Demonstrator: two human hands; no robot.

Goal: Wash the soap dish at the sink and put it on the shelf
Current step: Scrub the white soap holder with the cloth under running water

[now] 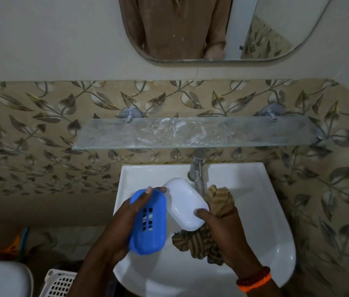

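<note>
Fingers (148,190) of the left hand (124,219) curl over the far end of the blue slotted soap dish tray (150,224), gripping it above the white sink (265,221). The right hand (222,230) is closed on a striped brown cloth (199,243), its thumb pressing the white soap dish base (185,203), which lies tilted just beside the tray. Beyond them stands the steel tap (197,170), then the bare glass shelf (190,132) on the leaf-patterned tiles, and the mirror (212,28) above.
</note>
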